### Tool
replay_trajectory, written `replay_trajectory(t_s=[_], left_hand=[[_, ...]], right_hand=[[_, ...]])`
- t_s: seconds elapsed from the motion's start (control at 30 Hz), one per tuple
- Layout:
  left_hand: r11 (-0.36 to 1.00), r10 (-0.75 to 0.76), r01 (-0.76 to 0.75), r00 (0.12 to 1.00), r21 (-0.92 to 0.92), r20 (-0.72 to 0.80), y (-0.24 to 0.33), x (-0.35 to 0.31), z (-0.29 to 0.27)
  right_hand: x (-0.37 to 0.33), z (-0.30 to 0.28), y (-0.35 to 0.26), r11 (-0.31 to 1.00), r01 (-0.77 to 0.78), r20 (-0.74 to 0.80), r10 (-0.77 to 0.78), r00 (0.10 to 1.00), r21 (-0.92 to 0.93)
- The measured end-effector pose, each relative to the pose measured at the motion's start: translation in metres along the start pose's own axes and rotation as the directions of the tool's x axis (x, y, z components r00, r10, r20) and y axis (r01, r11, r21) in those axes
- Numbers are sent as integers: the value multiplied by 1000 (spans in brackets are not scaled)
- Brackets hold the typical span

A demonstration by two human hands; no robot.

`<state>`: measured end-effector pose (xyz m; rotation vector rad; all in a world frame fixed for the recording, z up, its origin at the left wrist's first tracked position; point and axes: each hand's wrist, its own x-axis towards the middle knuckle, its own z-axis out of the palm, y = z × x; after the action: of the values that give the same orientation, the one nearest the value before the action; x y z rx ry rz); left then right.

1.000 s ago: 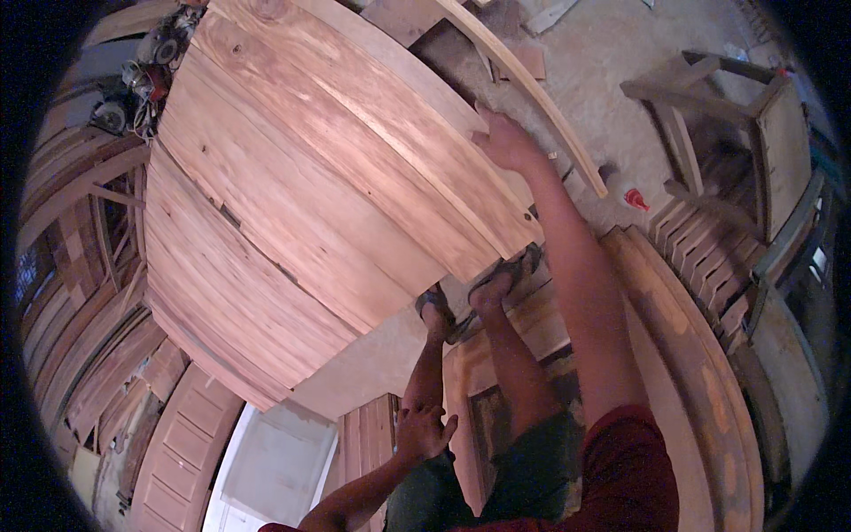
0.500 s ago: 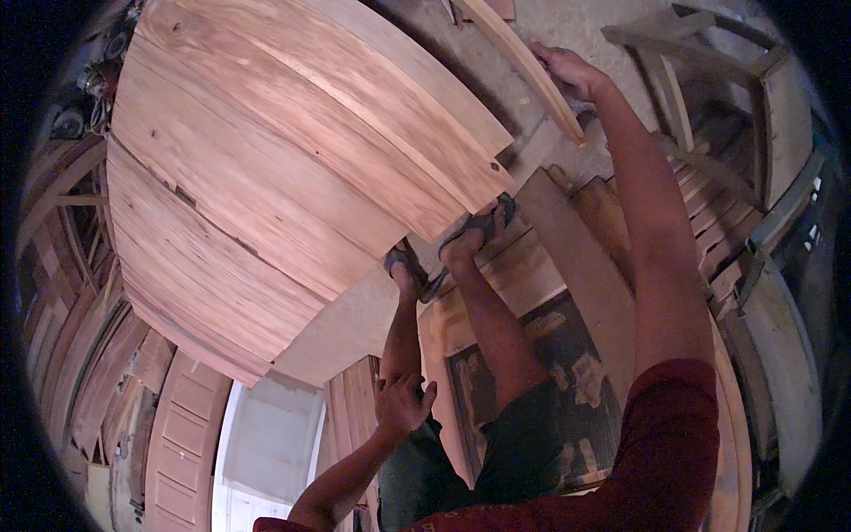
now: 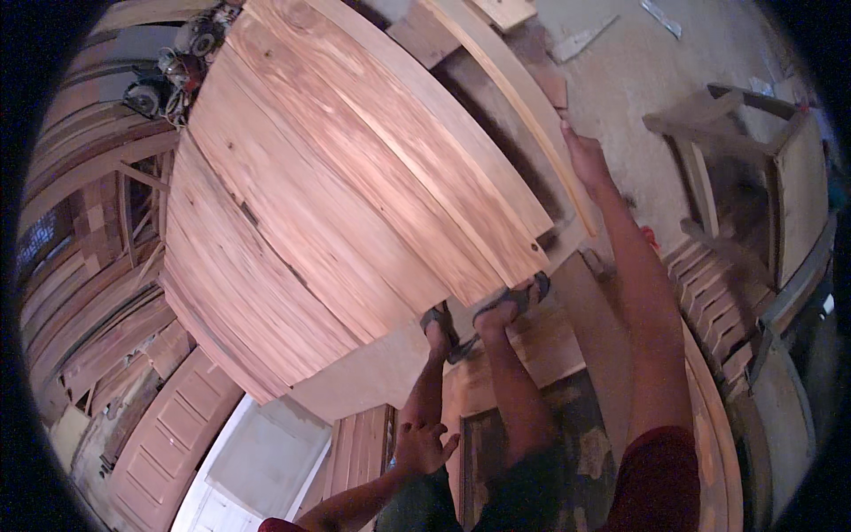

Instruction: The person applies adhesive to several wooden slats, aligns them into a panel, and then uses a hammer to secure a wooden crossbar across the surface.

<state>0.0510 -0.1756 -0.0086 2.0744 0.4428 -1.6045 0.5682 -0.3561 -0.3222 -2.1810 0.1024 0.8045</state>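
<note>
A long, narrow wooden board (image 3: 523,111) stands along the right edge of a wide panel of several joined planks (image 3: 337,177), with a dark gap between them. My right hand (image 3: 587,161), arm stretched far forward, grips this board on its outer side near the closer end. Some of its fingers are hidden. My left hand (image 3: 425,449) lies over my left leg, thumb spread out, with nothing in it. The panel has dark knots and a small slot in one seam.
Power tools with cables (image 3: 168,84) sit at the far left. Stacked timber (image 3: 89,293) and a panelled door (image 3: 173,434) line the left side. A wooden frame (image 3: 731,142) stands at right, near slatted wood (image 3: 714,293). My sandalled feet are by the panel's near end.
The narrow board, with my right hand on it, has come closer to the panel's right edge. The whole view has shifted, showing more at the left. My left hand stays over my leg.
</note>
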Motion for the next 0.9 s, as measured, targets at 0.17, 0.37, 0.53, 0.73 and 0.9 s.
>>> replay_trajectory(t_s=[0.17,0.37,0.53,0.73,0.9], left_hand=[[1000,14,-14,1000,27,-11,6,-5,-16],[999,38,-36,998,24,-52,-6,-7,4],[996,43,-51,992,-66,-118,-13,-8,7],[997,74,-74,990,5,-119,-9,-11,-3],[998,61,-63,990,-14,-124,-19,-11,8]], right_hand=[[-25,-2,-39,980,-95,-217,56,975,-177],[-47,25,-40,955,-159,-318,74,945,-250],[-54,37,-66,951,-166,-294,86,952,-259],[-45,50,-51,942,-127,-327,20,945,-309],[-45,62,-60,940,-106,-290,9,957,-323]])
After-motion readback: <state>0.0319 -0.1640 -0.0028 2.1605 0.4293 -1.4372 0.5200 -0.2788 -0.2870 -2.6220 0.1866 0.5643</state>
